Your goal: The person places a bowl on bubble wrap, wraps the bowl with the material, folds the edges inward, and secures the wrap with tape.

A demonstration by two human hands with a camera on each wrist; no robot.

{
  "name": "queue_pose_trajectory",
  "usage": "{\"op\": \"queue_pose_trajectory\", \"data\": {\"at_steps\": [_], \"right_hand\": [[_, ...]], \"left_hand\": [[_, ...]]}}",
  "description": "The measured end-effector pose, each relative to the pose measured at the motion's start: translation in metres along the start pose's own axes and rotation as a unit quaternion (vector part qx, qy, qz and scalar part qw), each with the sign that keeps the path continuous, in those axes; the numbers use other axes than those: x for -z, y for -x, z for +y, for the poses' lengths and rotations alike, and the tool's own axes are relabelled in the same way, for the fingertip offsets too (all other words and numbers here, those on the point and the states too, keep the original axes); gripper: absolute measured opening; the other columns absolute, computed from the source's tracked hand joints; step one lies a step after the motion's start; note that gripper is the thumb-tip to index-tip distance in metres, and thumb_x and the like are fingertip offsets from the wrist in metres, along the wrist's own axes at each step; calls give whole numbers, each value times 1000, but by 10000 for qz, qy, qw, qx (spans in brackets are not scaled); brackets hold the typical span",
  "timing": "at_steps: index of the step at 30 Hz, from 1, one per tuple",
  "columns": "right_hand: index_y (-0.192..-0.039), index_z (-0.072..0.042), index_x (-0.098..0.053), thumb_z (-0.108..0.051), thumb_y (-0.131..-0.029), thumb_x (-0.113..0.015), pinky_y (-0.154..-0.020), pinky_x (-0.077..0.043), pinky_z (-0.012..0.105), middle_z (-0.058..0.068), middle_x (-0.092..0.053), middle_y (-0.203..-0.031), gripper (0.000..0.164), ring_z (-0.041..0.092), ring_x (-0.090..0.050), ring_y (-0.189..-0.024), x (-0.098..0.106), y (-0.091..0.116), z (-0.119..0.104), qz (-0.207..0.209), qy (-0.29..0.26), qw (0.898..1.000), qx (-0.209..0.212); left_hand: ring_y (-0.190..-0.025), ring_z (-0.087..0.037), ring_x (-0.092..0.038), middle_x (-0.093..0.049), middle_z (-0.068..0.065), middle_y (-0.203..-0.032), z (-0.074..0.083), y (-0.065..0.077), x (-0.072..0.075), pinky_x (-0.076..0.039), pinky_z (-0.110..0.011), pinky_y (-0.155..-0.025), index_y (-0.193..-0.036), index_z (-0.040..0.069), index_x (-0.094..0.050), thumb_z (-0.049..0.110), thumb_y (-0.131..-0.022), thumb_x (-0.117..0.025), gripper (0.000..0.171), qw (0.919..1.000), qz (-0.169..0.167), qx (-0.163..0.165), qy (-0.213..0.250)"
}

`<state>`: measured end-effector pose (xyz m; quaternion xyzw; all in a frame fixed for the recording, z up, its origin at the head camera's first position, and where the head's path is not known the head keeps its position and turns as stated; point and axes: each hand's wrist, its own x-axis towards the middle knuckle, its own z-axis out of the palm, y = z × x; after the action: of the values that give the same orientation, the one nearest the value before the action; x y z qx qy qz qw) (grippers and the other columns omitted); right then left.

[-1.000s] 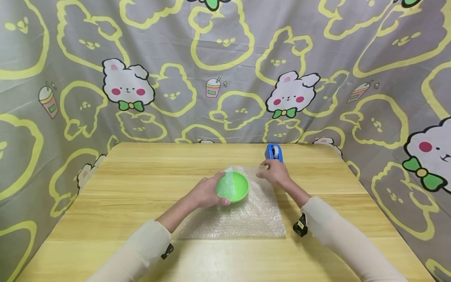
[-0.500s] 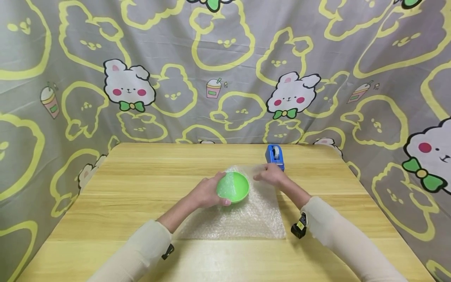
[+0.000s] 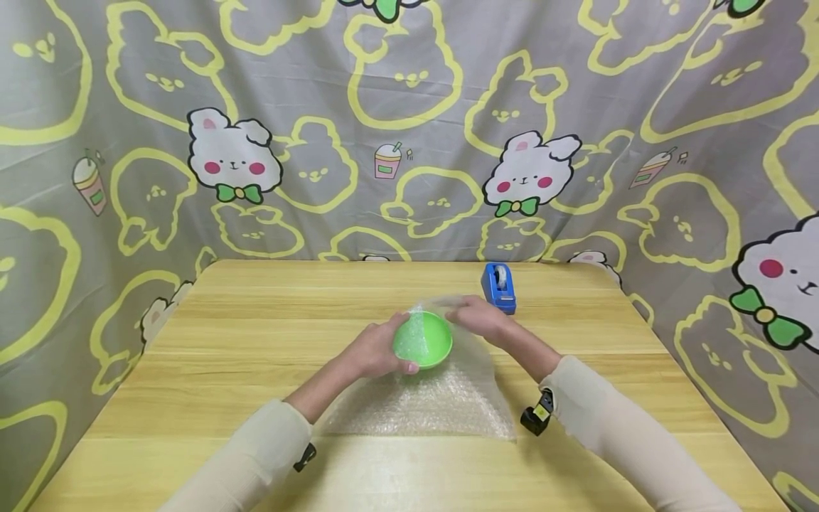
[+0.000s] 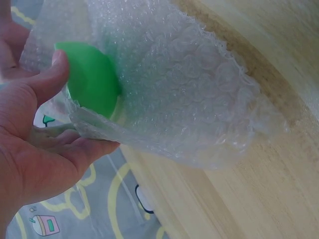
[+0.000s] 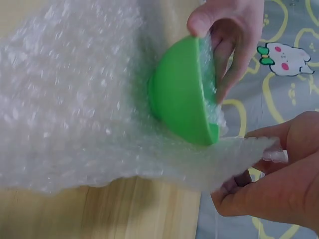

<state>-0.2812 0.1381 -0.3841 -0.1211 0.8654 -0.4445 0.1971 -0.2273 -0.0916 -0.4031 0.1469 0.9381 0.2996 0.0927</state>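
A bright green bowl (image 3: 439, 340) sits on a sheet of bubble wrap (image 3: 435, 409) in the middle of the table. My left hand (image 3: 376, 350) grips the bowl's left side, thumb at the near rim, holding a folded flap of wrap down inside the bowl. In the right wrist view, the bowl (image 5: 177, 92) stands between the lifted wrap and the left hand (image 5: 232, 37). My right hand (image 3: 478, 317) pinches the far right corner of the wrap, raised beside the bowl's rim. From the right wrist, that corner stretches taut to the fingers of the right hand (image 5: 279, 177).
A blue tape dispenser (image 3: 499, 288) stands behind the right hand on the wooden table (image 3: 256, 341). A grey curtain (image 3: 320, 85) printed with cartoon animals hangs around the table's back and sides.
My right hand has moved left from near the tape dispenser to the bowl's rim, drawing the wrap's far right corner up and inward. The left hand and bowl have stayed put.
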Motion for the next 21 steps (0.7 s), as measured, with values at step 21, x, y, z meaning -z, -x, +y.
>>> {"op": "queue_pose_trajectory", "data": {"at_steps": [21], "right_hand": [[-123,-1,-69,-14,-103,-46,-89,-52,38,18,-69,-118,32,27,-62,-105,-15,3,-7,251,229,9991,256]], "left_hand": [[-121,-43,-61,-61,-30,-133,0,-1,-2,-52,-55,-99,-157,10,-35,32,-73,-92,104,10000,-21,-18,-11]]}}
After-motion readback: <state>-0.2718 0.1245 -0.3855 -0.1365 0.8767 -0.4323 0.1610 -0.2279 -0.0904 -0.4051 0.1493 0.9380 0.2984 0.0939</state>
